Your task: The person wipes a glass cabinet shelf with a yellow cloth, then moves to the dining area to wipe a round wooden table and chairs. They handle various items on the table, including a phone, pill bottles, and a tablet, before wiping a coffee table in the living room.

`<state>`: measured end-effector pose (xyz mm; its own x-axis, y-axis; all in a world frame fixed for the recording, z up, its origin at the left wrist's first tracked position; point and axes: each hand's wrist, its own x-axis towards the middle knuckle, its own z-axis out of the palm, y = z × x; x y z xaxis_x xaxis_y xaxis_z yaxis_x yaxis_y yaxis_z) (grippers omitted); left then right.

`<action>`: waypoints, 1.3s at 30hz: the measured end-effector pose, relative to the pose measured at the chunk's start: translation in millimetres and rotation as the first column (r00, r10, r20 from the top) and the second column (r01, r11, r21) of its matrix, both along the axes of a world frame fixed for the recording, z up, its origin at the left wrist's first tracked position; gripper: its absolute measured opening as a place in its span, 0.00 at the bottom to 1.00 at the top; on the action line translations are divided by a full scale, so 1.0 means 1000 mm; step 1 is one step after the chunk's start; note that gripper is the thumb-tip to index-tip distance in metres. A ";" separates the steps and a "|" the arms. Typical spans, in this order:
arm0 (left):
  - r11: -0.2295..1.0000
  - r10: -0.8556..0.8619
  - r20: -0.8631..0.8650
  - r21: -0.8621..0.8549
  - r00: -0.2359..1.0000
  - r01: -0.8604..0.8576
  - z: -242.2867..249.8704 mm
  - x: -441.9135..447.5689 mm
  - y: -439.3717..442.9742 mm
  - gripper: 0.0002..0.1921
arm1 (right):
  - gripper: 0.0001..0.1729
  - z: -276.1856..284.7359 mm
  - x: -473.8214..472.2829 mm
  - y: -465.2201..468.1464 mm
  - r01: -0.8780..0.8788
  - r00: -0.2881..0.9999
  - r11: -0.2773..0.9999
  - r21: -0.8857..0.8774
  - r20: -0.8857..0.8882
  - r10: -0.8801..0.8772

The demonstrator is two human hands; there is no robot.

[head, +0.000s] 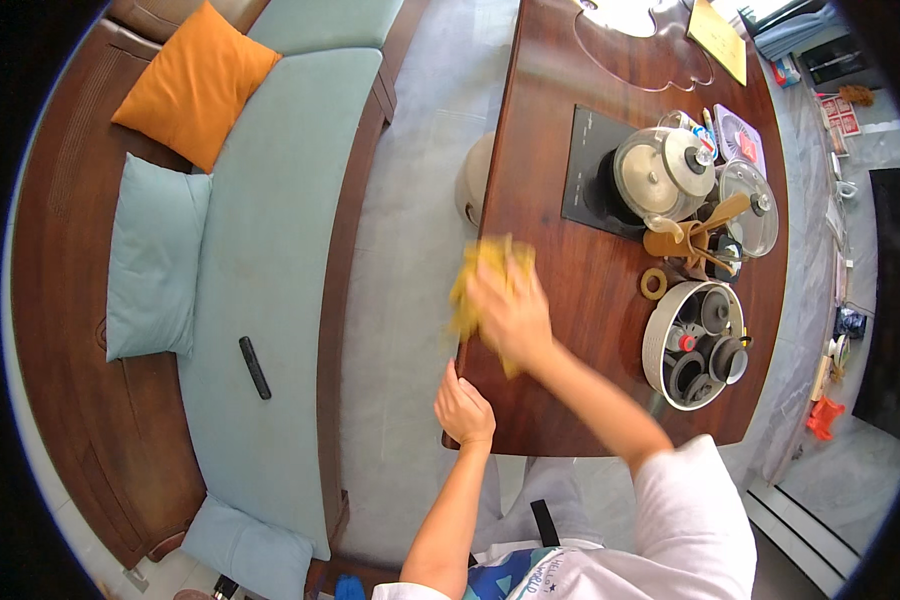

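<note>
A yellow cloth (pixel 461 300) lies under my right hand (pixel 514 311), which presses it at the left edge of a dark wooden table (pixel 570 300). Part of the cloth hangs past that edge, and both cloth and hand are blurred. My left hand (pixel 465 409) is at the table's near left corner with its fingers together. Whether those fingers grip the edge or only rest against it is hidden.
On the table's right side stand a round tray of teaware (pixel 652 360), a tape roll (pixel 653 284), a wooden utensil holder (pixel 664 241) and a glass kettle (pixel 656 180) on a black cooktop (pixel 589 150). A cushioned wooden sofa (pixel 270 262) and a stool (pixel 474 180) are left of the table.
</note>
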<state>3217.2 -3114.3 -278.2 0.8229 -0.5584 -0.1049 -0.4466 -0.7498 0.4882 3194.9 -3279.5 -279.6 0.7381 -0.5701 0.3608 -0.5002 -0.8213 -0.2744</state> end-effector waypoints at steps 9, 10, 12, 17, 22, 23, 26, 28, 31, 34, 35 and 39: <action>0.999 -0.046 -0.046 0.014 0.998 0.047 0.012 -0.004 -0.011 0.18 | 0.21 -0.015 0.037 -0.183 0.467 0.884 0.860 -0.204 0.140 -0.447; 1.000 -0.026 -0.033 0.012 0.999 0.027 0.009 0.001 -0.009 0.18 | 0.23 -0.015 0.027 -0.144 0.415 0.910 0.895 -0.161 0.075 -0.408; 0.999 -0.007 0.003 0.039 1.000 0.007 0.000 0.005 -0.002 0.18 | 0.30 -0.009 -0.017 -0.057 0.294 0.953 0.955 -0.035 -0.065 -0.296; 0.998 -0.016 0.024 0.055 1.000 0.014 -0.002 0.000 -0.001 0.18 | 0.30 0.015 -0.056 -0.016 0.146 0.979 0.982 0.121 -0.159 -0.126; 0.997 -0.058 -0.002 0.055 0.998 0.058 0.007 -0.002 -0.009 0.18 | 0.23 -0.014 0.018 -0.198 0.425 0.904 0.888 -0.173 0.038 -0.425; 0.996 -0.067 0.004 0.057 0.998 0.067 0.007 -0.003 -0.010 0.18 | 0.22 -0.016 0.027 -0.223 0.470 0.882 0.862 -0.189 0.056 -0.468; 0.998 -0.056 0.022 0.043 0.998 0.055 0.005 -0.001 -0.008 0.18 | 0.23 -0.019 0.040 -0.225 0.513 0.858 0.833 -0.209 0.081 -0.508; 0.998 -0.051 0.009 0.031 0.999 0.051 0.007 -0.001 -0.006 0.18 | 0.23 -0.019 0.040 -0.199 0.485 0.874 0.859 -0.163 0.115 -0.472; 0.999 -0.044 -0.005 0.004 0.999 0.044 0.009 0.002 -0.006 0.19 | 0.25 -0.014 0.027 -0.086 0.346 0.938 0.933 -0.097 0.059 -0.342; 0.967 0.041 -0.153 -0.243 0.987 -0.078 0.003 0.008 0.001 0.21 | 0.25 0.009 -0.005 0.063 0.126 0.992 0.990 0.064 -0.032 -0.124; 0.899 0.154 -0.206 -0.377 0.966 -0.224 -0.002 0.010 0.002 0.23 | 0.26 0.012 -0.021 0.102 0.087 0.996 0.991 0.100 0.010 -0.088; 0.749 0.300 -0.414 -0.456 0.859 -0.481 -0.012 0.054 0.060 0.23 | 0.22 0.005 -0.041 0.096 -0.148 0.989 0.989 0.014 -0.011 0.148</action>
